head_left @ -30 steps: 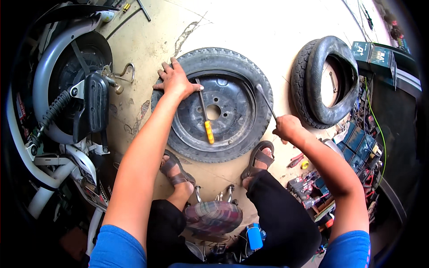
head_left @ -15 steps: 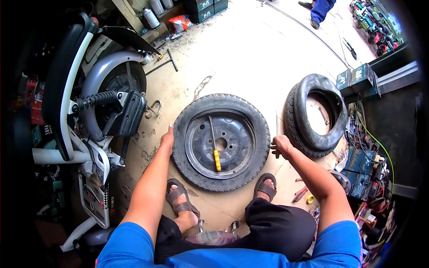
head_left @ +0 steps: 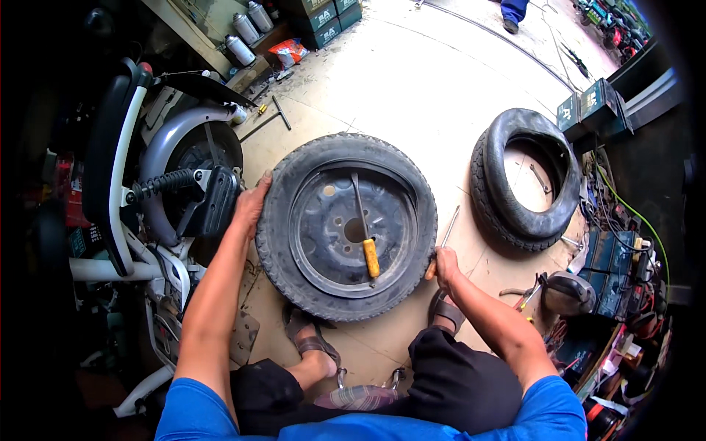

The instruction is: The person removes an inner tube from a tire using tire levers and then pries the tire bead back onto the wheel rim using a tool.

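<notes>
A black tire on a dark metal wheel rim point(head_left: 316, 242) is between my feet, its left side seemingly lifted a little. My left hand point(head_left: 254, 203) grips the tire's point(head_left: 285, 173) upper left edge, thumb on top and fingers partly hidden beneath. A yellow-handled screwdriver point(head_left: 371, 259) lies across the rim, its shaft pointing away from me, with the tip at the tire's inner edge. Beside the tire's right edge, my right hand point(head_left: 446, 267) is closed round a second screwdriver point(head_left: 451, 226) with an orange-brown handle, its shaft pointing up and away.
A loose tire with an inner tube point(head_left: 507, 198) lies to the right. On the left stands a scooter point(head_left: 158, 162) with its rear wheel showing. A T-shaped wrench point(head_left: 281, 112) is on the floor beyond it. Batteries point(head_left: 599, 106), tools and a green cable point(head_left: 640, 213) crowd the right side.
My left hand has gone from beside the tire to gripping its edge. The wheel has shifted left and looks slightly raised. My right hand has moved lower, still holding its screwdriver.
</notes>
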